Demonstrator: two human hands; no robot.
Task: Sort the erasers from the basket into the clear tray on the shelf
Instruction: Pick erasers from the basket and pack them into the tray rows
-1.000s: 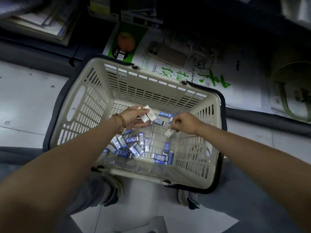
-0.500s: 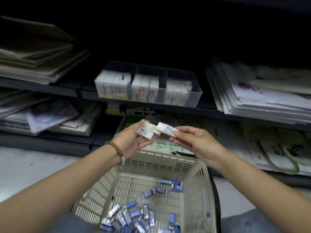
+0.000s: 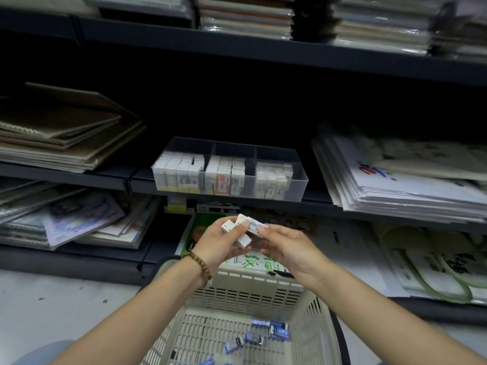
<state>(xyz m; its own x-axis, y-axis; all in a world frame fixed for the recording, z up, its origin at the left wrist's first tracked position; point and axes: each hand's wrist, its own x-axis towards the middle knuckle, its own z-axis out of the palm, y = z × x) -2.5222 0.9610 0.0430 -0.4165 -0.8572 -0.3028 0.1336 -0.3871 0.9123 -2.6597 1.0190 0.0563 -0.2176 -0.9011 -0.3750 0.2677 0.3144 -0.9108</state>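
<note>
My left hand (image 3: 220,242), with a bead bracelet on the wrist, holds a few white erasers (image 3: 243,239) in its curled fingers. My right hand (image 3: 286,247) pinches one white eraser (image 3: 254,224) against that bunch. Both hands hover above the beige basket (image 3: 253,291), just below the shelf edge. Several blue-wrapped erasers (image 3: 259,335) lie on the basket floor. The clear tray (image 3: 295,185) sits on the middle shelf straight ahead, with three compartments packed with upright white erasers.
Stacks of sketch pads (image 3: 60,133) lie left of the tray and piled paper sheets (image 3: 395,177) to its right. More books (image 3: 79,222) fill the lower shelf at left. Wrapped packs (image 3: 245,19) crowd the top shelf. Grey floor (image 3: 52,306) lies at lower left.
Both hands rose out of the basket with the white erasers and came together in front of the shelf. My view tilted up from the basket to the tray.
</note>
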